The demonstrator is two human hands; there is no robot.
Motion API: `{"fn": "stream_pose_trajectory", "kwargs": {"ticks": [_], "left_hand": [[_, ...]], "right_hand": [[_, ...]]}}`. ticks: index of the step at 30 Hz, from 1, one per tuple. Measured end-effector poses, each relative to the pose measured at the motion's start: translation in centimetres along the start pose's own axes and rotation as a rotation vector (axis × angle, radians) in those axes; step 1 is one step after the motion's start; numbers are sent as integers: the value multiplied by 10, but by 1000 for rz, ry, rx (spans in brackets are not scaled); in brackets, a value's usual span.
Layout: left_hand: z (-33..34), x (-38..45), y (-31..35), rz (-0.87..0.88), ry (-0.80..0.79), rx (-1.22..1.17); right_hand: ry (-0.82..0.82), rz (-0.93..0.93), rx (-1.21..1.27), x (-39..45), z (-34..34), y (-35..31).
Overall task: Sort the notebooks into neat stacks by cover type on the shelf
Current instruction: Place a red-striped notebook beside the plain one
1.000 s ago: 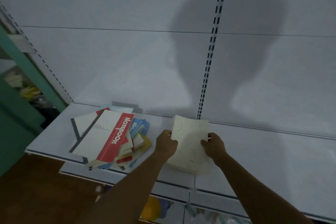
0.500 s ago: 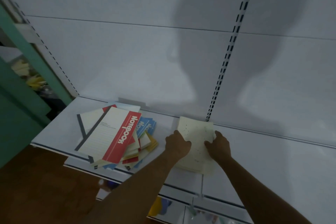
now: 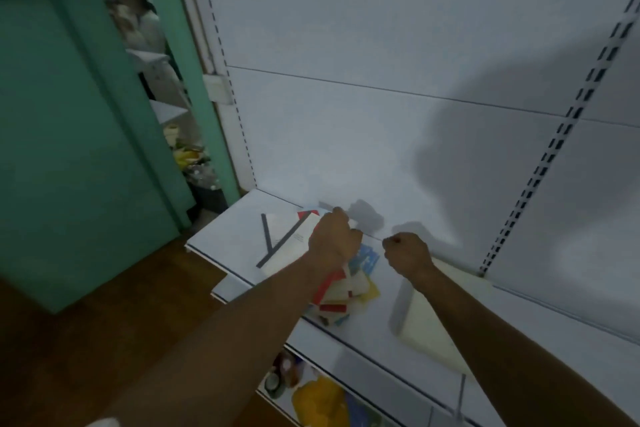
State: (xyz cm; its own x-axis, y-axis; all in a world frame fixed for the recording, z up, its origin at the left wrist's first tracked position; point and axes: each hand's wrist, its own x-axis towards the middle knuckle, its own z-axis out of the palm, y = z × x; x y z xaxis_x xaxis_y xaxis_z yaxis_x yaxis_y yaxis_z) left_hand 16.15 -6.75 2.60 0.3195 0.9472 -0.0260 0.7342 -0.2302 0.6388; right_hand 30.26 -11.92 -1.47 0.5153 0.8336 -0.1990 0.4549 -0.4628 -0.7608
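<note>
left hand (image 3: 333, 238) curled, gripping notebook pile (image 3: 341, 282); right hand (image 3: 406, 252) fisted, empty.

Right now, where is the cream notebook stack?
In the head view, the cream notebook stack lies flat on the white shelf, right of the mixed notebook pile, partly under the right forearm.
</note>
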Motion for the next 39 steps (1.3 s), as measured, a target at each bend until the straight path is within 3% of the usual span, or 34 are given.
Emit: {"fn": "stream_pose_trajectory", "kwargs": {"ticks": [4, 8, 13, 22, 24, 29, 35, 37, 39], "left_hand": [[-48, 4, -54, -154, 124, 102], [-67, 2, -101, -335, 93, 202], [-68, 2, -128, -313, 5, 145], [-63, 12, -135, -355, 14, 78], [-63, 12, -135, -377, 15, 12], [-65, 12, -141, -327, 40, -128], [-69, 7, -128, -302, 58, -576], [-73, 6, -124, -259, 80, -675], [-78, 6, -120, -205, 111, -724]], "right_hand": [[-137, -38, -108, -8, 48, -38], [-186, -121, -265, -15, 82, -54], [-61, -115, -339, -14, 99, -69], [80, -18, -425, -17, 122, -71], [92, -9, -433, -15, 126, -72], [-79, -23, -224, -9, 127, -76], [66, 92, -315, -12, 125, -89], [70, 81, -207, -12, 120, -92], [4, 2, 69, -15, 113, -96]]}}
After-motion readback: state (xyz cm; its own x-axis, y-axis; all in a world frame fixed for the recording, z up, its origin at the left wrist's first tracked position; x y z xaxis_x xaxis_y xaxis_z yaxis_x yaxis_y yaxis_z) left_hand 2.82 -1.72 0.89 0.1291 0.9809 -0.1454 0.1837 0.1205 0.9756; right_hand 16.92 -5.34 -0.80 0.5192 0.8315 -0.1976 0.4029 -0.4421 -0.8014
